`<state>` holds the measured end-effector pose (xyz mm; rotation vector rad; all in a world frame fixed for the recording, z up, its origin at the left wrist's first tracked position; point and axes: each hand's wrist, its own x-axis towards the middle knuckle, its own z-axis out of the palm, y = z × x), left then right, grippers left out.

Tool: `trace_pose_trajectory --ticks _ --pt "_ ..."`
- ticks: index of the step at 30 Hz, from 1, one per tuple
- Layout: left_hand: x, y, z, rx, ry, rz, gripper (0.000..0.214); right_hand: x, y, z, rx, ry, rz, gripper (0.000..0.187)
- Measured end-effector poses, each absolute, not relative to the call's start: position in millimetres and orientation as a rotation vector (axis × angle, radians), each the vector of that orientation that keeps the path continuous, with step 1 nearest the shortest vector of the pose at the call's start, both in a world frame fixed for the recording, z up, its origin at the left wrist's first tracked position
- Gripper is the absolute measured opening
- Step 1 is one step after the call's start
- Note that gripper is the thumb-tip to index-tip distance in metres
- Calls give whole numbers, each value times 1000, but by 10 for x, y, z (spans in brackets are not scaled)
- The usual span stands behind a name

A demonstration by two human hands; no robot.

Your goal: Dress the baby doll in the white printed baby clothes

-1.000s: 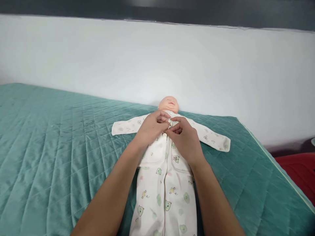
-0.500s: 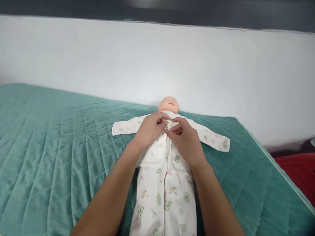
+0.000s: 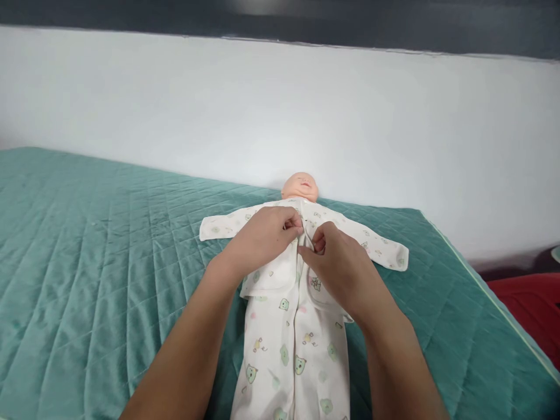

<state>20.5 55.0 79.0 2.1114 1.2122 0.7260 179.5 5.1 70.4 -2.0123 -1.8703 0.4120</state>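
A baby doll (image 3: 300, 185) lies on its back, head toward the wall, arms spread to both sides. It wears a white baby jacket (image 3: 271, 275) with small animal prints, over matching white trousers (image 3: 266, 361). At the jacket's front, my left hand (image 3: 273, 234) pinches the left front edge between thumb and fingers. Just to its right, my right hand (image 3: 335, 256) has thumb and fingers closed on the right front edge, which is lifted a little. My fingers hide the fastening at the chest. Above them the upper front lies together near the neck.
A green quilted cover (image 3: 109, 262) spreads under the doll, with its edge running down at the right. Behind stands a white wall (image 3: 219, 105) with a dark band on top. A red chair-like object (image 3: 527, 309) is beyond the right edge.
Both hands have moved slightly down the jacket front, and my right hand has shifted right. The right front edge is now pulled up, and the upper chest shows more.
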Motion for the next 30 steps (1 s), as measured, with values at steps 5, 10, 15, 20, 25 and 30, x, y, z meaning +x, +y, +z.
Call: trace_pose_trajectory --ticks 5,10,15,20,25,30 --pt "192 487 806 2206 1235 549 15 1791 -33 754 -2090 -2035 355 24" --pt "175 485 785 2238 1245 496 14 1825 -32 738 -2024 -2086 334 29" --pt "163 485 817 2150 1223 495 13 1902 25 697 -1879 -2028 510 35" --pt "118 460 832 1947 1091 508 7 2003 86 679 -1725 -1924 790 36" --pt "122 395 622 1640 972 692 15 2070 126 637 -1463 -1794 1115 36" --pt "139 361 388 1435 812 894 23 2082 174 552 -1233 -1732 1286 38"
